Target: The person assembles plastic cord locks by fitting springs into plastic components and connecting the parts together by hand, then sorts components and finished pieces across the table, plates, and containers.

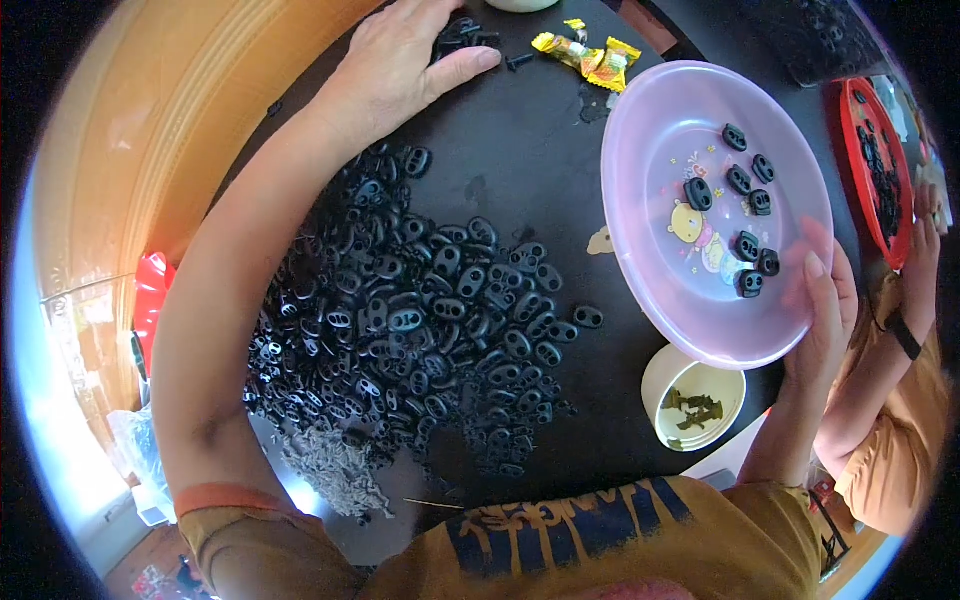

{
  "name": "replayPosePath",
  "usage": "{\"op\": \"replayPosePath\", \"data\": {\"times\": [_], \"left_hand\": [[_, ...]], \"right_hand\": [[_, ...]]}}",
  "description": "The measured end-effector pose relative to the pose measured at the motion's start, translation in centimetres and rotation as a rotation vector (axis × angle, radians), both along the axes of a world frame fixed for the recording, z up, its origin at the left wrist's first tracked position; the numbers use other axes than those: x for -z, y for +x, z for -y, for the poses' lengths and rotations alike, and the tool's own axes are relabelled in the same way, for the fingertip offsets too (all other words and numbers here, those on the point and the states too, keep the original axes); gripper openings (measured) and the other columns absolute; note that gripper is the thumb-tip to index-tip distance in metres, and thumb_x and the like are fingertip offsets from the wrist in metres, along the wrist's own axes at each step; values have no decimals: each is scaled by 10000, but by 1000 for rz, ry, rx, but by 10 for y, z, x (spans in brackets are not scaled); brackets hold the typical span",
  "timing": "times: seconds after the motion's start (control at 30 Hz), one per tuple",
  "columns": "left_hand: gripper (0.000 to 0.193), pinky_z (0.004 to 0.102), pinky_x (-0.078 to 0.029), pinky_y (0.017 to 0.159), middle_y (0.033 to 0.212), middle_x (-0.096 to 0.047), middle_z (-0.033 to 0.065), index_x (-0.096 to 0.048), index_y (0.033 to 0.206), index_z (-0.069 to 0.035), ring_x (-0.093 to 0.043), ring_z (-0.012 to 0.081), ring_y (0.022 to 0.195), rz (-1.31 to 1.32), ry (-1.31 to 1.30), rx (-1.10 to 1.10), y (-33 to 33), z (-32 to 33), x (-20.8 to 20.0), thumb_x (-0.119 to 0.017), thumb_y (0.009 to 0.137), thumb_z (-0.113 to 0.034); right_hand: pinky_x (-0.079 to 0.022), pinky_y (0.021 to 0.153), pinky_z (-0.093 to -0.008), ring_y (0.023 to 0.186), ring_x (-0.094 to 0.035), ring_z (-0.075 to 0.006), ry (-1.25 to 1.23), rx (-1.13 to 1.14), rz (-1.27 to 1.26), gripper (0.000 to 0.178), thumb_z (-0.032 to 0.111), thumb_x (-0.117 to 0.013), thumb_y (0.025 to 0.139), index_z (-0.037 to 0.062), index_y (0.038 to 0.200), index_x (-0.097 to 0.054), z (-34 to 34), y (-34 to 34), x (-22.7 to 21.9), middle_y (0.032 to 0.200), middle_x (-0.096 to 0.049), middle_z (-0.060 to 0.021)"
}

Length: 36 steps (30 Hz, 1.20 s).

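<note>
My right hand (830,300) grips the right rim of a round pink plastic plate (625,215), thumb over the edge. The plate is tilted and raised above the table, and several black two-holed cord locks (698,194) lie in it. At the far side, my left hand (400,65) reaches out open, thumb spread, beside a small heap of black pieces (465,40). Some of its fingers run past the picture's upper edge. Between my arms a large pile of black cord locks (420,320) spreads over the dark table (540,150).
Yellow wrapped sweets (600,65) lie near the far edge. A white tub (655,385) with greenish-brown bits stands under the plate. Grey stringy material (335,475) borders the pile. On the right are a red tray (850,140) of black pieces and another person's arm (875,400).
</note>
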<state>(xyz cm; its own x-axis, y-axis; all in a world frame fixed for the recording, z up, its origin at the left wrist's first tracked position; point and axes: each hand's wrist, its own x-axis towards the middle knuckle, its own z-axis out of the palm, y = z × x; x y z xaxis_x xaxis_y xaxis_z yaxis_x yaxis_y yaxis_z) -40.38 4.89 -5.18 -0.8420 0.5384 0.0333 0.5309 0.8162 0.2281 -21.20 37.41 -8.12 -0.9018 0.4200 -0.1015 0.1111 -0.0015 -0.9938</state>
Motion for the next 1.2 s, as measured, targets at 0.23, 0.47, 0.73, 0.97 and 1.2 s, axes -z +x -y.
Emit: {"op": "replayPosePath", "data": {"times": [0.23, 0.47, 0.73, 0.97, 1.2], "left_hand": [[280, 370, -335, 808, 939, -559, 102, -582, 998, -36, -501, 248, 924, -138, 313, 356, 8, -28, -9, -620, 780, -207], [121, 373, -345, 774, 809, -546, 80, -599, 862, -58, -504, 248, 844, -344, 105, 483, 2, -43, 3, -589, 778, -144], [118, 369, -365, 747, 775, -558, 86, -593, 806, -44, -519, 250, 799, -300, 111, 479, -2, -43, 4, -566, 797, -159], [136, 383, -350, 779, 820, -577, 82, -592, 857, -41, -530, 246, 826, -329, 105, 451, 4, -48, -14, -556, 791, -154], [158, 384, -339, 790, 826, -575, 71, -589, 910, -55, -531, 246, 852, -315, 112, 619, -1, -55, 2, -543, 797, -156]], "right_hand": [[-314, 529, -120, 589, -434, -10, 7, -11, 2, 365, 157, -589, 823, -11, 1143, -540, -2, 2, -1, 821, -600, 6], [-311, 548, -119, 617, -444, -13, 23, -1, -7, 375, 171, -580, 830, -12, 1153, -534, 1, 1, -1, 826, -593, 15], [-392, 814, -187, 916, -534, -102, 83, -59, 52, 390, 153, -526, 854, -51, 1186, -494, -6, 2, 1, 982, -590, -59], [-395, 823, -195, 923, -536, -107, 110, -96, 78, 396, 153, -526, 855, -54, 1191, -488, -8, 3, 0, 1014, -586, -64], [-399, 838, -205, 934, -539, -115, 53, -75, 36, 385, 148, -526, 863, -50, 1190, -488, -5, 1, 2, 1026, -583, -69]]}}
